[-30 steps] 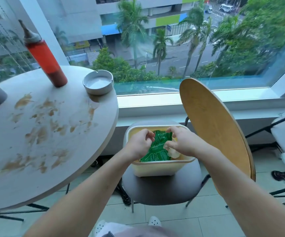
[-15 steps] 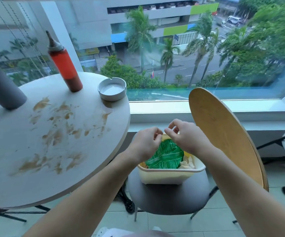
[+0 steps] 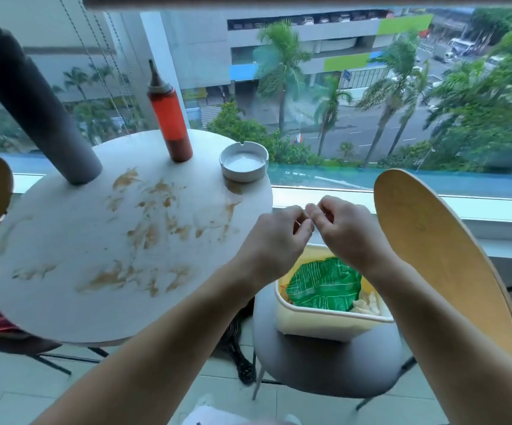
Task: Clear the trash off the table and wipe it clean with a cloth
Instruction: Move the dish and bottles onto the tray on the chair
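Both hands, left hand (image 3: 274,237) and right hand (image 3: 345,233), now raised, curled, empty, above green wrapper (image 3: 325,285) in bin (image 3: 325,325).

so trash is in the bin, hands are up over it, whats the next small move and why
Probably reach for a cloth, though none shows here. The green wrapper already lies in the bin, both hands hover above it with curled fingers, and the table carries brown smears.
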Tool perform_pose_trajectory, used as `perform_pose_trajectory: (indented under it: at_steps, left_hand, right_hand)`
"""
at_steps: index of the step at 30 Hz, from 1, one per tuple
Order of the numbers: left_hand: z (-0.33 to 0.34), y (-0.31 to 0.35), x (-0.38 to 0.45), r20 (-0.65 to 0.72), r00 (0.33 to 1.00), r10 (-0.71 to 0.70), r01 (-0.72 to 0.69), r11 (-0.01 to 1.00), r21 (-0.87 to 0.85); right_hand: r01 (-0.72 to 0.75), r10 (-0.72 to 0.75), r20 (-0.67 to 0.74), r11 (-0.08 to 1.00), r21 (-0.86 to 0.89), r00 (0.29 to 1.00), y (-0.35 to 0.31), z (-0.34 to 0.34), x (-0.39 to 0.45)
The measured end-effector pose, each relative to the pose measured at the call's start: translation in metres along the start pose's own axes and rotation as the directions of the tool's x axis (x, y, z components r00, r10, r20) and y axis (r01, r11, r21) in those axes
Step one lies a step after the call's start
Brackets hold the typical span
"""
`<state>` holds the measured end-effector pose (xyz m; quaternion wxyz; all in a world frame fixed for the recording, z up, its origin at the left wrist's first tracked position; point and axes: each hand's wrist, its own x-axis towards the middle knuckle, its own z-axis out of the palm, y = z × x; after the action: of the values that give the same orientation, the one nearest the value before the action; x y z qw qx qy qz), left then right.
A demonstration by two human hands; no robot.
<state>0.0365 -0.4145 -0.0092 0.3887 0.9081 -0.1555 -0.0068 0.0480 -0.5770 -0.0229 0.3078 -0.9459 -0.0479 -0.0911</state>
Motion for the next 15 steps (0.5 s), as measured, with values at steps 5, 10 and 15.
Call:
perform_pose_trajectory:
  at_steps: [5, 10, 15]
  left_hand:
    - [-0.031, -0.016, 0.003, -0.029, 0.999, 0.023, -0.023, 1.000, -0.006]
    - [-0.065, -0.044, 0.006, -0.028, 0.999, 0.040, -0.038, 0.998, 0.052]
    - [-0.100, -0.077, 0.016, -0.009, 1.000, 0.026, -0.025, 0.994, 0.106]
  right_hand:
    - [-0.017, 0.018, -0.042, 0.999, 0.035, 0.999, -0.023, 0.014, 0.009]
    - [-0.043, 0.046, -0.087, 0.999, 0.033, 0.995, -0.047, 0.031, 0.019]
    - [-0.089, 0.090, -0.131, 0.996, 0.015, 0.987, -0.068, 0.048, 0.034]
